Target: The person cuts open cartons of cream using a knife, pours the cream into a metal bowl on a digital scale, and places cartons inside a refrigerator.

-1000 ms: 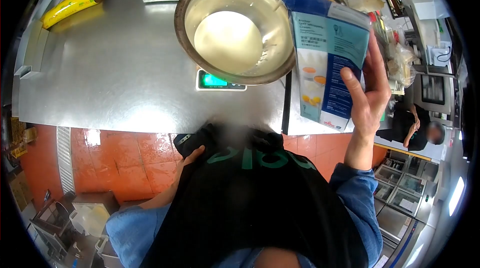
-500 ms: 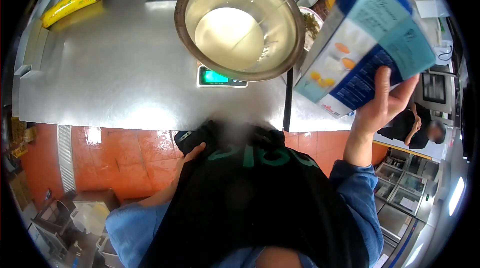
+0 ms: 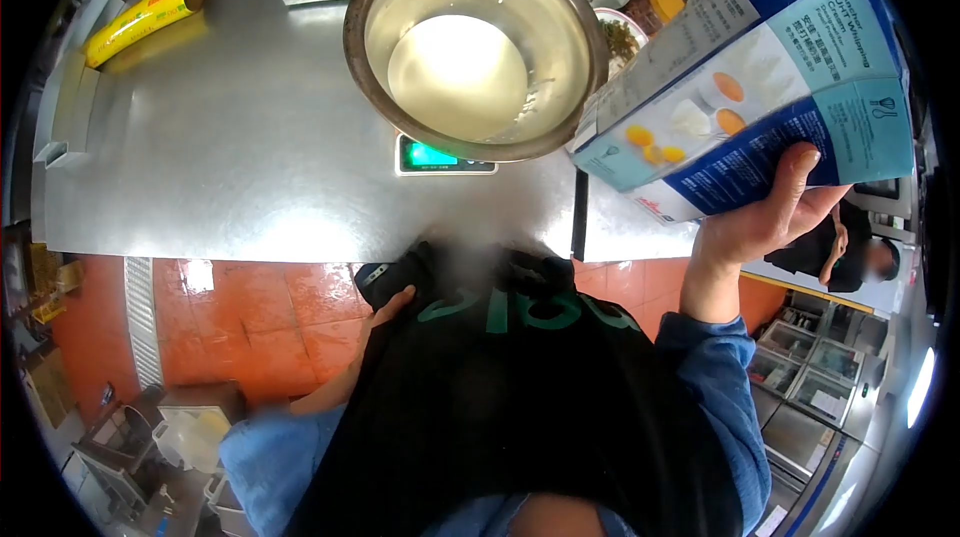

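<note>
Clearly, we hold a big carton (image 3: 760,97) in our right hand (image 3: 765,222), its boxy paperboard printed smooth in dark blue, pale teal and white, with "UHT Whipping Cream" on 1 panel. Our right thumb presses flat on the blue print, and the other fingers wrap behind, so they clamp on the carton; how they spread back there we cannot tell. The carton leans, at the right of a wide steel bowl (image 3: 557,57), and 1 corner overlaps the bowl's rim in our view; whether they touch we cannot tell.

The bowl is round and deep, with a dull, rolled rim and shiny inner walls flecked with drops. A smooth, creamy-white liquid (image 3: 455,77) lies in a disc at its bottom. Under the bowl's near side, a flat scale (image 3: 445,159) shows a glowing green display.

Our left hand (image 3: 390,309) is down at our waist, against a black object (image 3: 385,282); its fingers are partly hidden, and we cannot tell whether they are together.

The brushed-metal counter (image 3: 250,137) bears a glossy yellow tube (image 3: 145,19) at the far left. Beyond the bowl we see a jar (image 3: 665,2) with an orange top. Wet, square orange-red tiles (image 3: 240,312) cover the floor, and 1 person (image 3: 840,249) in black is at the right.
</note>
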Available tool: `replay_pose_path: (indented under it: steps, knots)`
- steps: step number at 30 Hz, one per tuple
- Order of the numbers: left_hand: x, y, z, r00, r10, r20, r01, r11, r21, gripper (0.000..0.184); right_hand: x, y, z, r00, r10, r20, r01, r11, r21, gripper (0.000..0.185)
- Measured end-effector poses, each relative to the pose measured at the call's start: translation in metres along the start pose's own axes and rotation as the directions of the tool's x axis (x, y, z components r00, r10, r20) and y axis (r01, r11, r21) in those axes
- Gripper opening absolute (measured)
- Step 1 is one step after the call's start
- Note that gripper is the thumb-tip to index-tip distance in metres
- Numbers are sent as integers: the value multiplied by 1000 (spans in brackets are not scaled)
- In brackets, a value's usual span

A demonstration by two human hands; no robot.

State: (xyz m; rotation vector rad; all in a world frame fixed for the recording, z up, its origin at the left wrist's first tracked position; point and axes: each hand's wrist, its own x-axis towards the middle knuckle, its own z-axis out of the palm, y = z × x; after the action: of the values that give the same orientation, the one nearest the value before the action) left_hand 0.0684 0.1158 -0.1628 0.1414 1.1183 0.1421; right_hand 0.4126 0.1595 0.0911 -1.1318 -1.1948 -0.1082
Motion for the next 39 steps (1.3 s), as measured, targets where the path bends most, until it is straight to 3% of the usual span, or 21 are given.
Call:
replay_pose_path:
  steps: [3,6,8,10,13,16,17,18,19,20,22,23,24,27,28,30,32,33,35,38,39]
  knots:
    - [-12,17,10,994,99,-42,-91,983,159,58,-10,3,2,984,-57,-169,49,998,-50,46]
    - [-44,47,46,897,425,-120,-279,755,593,60,-36,5,-14,996,-66,-63,62,996,-67,58]
    - [-68,73,72,747,663,53,-469,469,748,61,-52,8,-32,992,-102,75,108,992,-71,72]
    - [-72,98,100,504,763,406,-776,193,601,75,-66,6,-26,993,-103,52,107,990,-86,84]
    - [-71,101,158,392,664,637,-913,198,356,88,-87,5,-21,1000,-13,-4,13,1000,22,93]
    - [-60,97,202,644,353,679,-762,369,532,73,-104,-2,-46,1000,-7,20,6,1000,17,95]
    - [-60,94,218,650,324,687,-759,316,569,62,-106,-3,-53,995,-53,-84,50,998,-42,84]
    - [-56,87,230,694,295,656,-713,408,570,61,-106,-6,-62,991,-110,-73,97,983,-154,87]
    - [-52,81,241,736,264,624,-658,496,566,61,-111,-7,-74,997,20,-72,-23,999,-46,89]
    - [-40,75,244,688,211,694,-698,455,553,61,-116,-7,-85,988,149,-51,-145,987,69,91]
    - [-27,57,271,650,244,719,-748,368,552,66,-111,-19,-122,939,343,-4,-343,939,-6,94]
    - [-20,49,286,671,237,703,-732,361,578,71,-110,-17,-142,952,307,-4,-305,943,-135,94]
    - [-9,40,301,632,219,743,-758,373,535,69,-108,-25,-165,903,429,19,-418,889,-184,80]
    - [39,17,331,619,99,779,-775,234,586,67,-108,-28,-231,721,691,43,-641,689,-338,66]
    - [53,7,343,683,32,730,-723,173,669,64,-108,-27,-255,664,747,35,-677,620,-397,65]
    - [78,-18,379,717,-223,660,-650,126,749,60,-115,-18,-299,540,841,-26,-816,516,-260,62]
    - [108,-58,402,705,-235,669,-632,220,743,60,-114,-11,-339,455,883,-120,-873,414,-259,59]
    - [104,-70,417,712,-163,683,-682,69,728,64,-113,-6,-360,449,877,-173,-870,384,-309,58]
    - [93,-74,455,666,-167,727,-730,51,681,73,-119,7,-402,443,846,-298,-851,292,-437,56]
    - [97,-47,505,643,-194,741,-741,84,666,69,-129,42,-464,542,723,-428,-801,292,-522,54]
    - [84,-42,539,661,-62,747,-731,170,661,63,-131,58,-477,548,684,-481,-814,304,-494,54]
